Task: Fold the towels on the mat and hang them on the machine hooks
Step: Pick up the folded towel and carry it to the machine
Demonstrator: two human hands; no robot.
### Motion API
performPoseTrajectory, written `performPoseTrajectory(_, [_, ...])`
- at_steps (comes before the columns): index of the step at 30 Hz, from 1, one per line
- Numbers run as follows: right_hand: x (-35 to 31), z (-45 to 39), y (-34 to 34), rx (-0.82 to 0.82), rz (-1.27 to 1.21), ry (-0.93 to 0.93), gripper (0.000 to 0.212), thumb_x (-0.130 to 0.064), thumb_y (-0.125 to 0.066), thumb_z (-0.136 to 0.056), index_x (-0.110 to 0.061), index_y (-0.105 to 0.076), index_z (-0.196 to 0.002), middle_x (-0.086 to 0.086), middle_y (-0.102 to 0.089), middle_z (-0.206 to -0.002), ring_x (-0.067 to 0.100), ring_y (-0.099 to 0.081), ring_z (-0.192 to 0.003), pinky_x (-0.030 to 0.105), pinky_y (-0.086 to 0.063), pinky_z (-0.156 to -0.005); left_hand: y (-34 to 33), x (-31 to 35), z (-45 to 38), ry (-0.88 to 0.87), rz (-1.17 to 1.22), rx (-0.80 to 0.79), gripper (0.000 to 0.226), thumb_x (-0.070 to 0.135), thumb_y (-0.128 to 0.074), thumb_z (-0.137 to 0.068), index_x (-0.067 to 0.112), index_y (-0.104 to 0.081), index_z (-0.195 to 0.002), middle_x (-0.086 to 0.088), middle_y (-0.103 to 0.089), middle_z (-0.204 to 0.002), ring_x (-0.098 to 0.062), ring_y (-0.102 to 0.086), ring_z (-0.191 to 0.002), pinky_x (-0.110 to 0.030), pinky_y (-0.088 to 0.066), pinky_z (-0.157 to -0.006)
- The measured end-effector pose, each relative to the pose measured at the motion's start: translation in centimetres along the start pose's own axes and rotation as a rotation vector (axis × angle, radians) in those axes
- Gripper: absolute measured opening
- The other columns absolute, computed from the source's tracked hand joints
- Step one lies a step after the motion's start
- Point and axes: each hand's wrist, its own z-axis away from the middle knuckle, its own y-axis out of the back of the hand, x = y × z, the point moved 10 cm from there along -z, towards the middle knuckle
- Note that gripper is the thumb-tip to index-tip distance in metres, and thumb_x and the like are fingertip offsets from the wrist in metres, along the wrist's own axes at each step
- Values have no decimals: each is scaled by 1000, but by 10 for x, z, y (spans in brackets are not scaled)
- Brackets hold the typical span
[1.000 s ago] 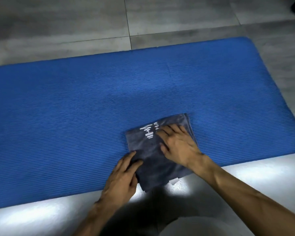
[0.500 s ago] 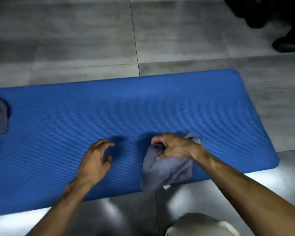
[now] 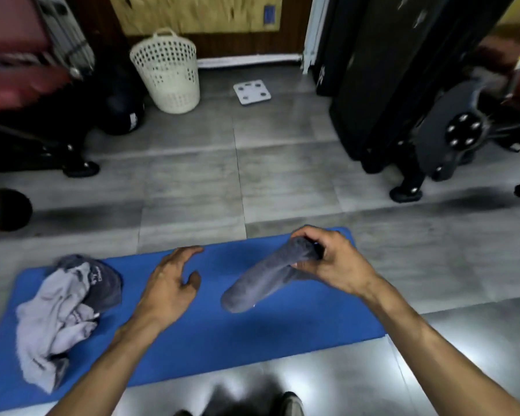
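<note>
head view:
right hand [image 3: 333,262]: I grip the folded towel [image 3: 267,277] by one end, lifted above the mat [image 3: 297,331] to carry it to the machine [image 3: 382,73].
left hand [image 3: 168,283]: released, empty, over mat.
pile [image 3: 63,313]: unfolded, mat's left end, awaiting folding.

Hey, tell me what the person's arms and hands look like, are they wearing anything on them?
Both forearms are bare up to the frame's edge, with no sleeves in view. The left hand and right hand carry no gloves, and no watch, band or ring shows on either wrist or the visible fingers.
</note>
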Motion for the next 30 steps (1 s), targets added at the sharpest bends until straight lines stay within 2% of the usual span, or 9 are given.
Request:
performPoseTrajectory(2, [-56, 8, 44, 33, 28, 35, 34, -1, -73, -75, -25, -64, -97, -12, -70, -92, 6, -66, -90, 24, -53, -78, 40, 44, 1, -24, 54, -18, 52, 4, -63, -84, 36, -55, -125, 9, -60, -125, -12, -57, -111, -24, -45, -92])
performPoseTrajectory(4, [-107, 17, 86, 86, 37, 76, 33, -2, -74, -74, -20, -66, -101, -11, -69, -96, 6, -66, -94, 22, -51, -82, 79, 88, 0, -91, 105, -31, 58, 2, -64, -85, 47, -49, -118, 16, -59, -121, 1, -56, -106, -10, -41, -85])
performPoseTrajectory(6, [-148, 25, 119, 138, 61, 111, 35, -5, -77, -73, -17, -67, -105, -10, -68, -101, 5, -64, -98, 23, -49, -87, 111, 121, 1, -134, 146, -48, 59, 2, -63, -86, 49, -47, -118, 20, -58, -119, 8, -52, -107, -1, -39, -76])
performPoseTrajectory(12, [-219, 47, 167, 274, 93, 151, 40, -1, -80, -72, -15, -69, -108, -8, -66, -101, 3, -63, -98, 17, -45, -87, 179, 173, 5, -256, 213, -89, 52, 10, -63, -89, 49, -49, -120, 25, -57, -120, 10, -51, -109, -8, -37, -87])
performPoseTrajectory(17, [-229, 64, 182, 417, -46, 59, 46, 1, -77, -76, -24, -67, -113, -6, -66, -102, 8, -64, -97, 23, -51, -85, 208, 194, 5, -314, 221, -110, 50, 13, -64, -89, 49, -51, -121, 26, -58, -120, 6, -52, -112, -13, -39, -91])
performPoseTrajectory(19, [-226, 68, 185, 455, -173, 15, 45, 4, -75, -78, -22, -61, -112, -6, -68, -96, 7, -66, -87, 19, -52, -71, 211, 208, -1, -344, 231, -128, 49, 13, -63, -89, 46, -52, -124, 26, -58, -121, 7, -52, -112, -16, -41, -94])
performPoseTrajectory(22, [-219, 68, 191, 524, -363, -11, 37, 6, -74, -79, -14, -48, -95, -4, -64, -75, 6, -56, -60, 16, -44, -51, 209, 232, -19, -360, 275, -152, 46, 14, -64, -89, 47, -53, -120, 26, -60, -118, 6, -53, -111, -16, -42, -93])
performPoseTrajectory(25, [-214, 63, 203, 575, -399, 4, 30, 2, -76, -79, -10, -50, -86, -6, -62, -69, 5, -52, -60, 19, -43, -56, 200, 256, -51, -352, 356, -169, 41, 12, -64, -89, 43, -58, -116, 26, -64, -111, 3, -56, -108, -23, -45, -94])
performPoseTrajectory(30, [-192, 29, 239, 616, -510, 8, 24, -4, -78, -78, -16, -62, -90, -3, -69, -78, 6, -59, -68, 20, -48, -63, 173, 297, -124, -345, 432, -192, 39, 9, -64, -88, 38, -61, -114, 28, -64, -109, -1, -59, -106, -28, -48, -93])
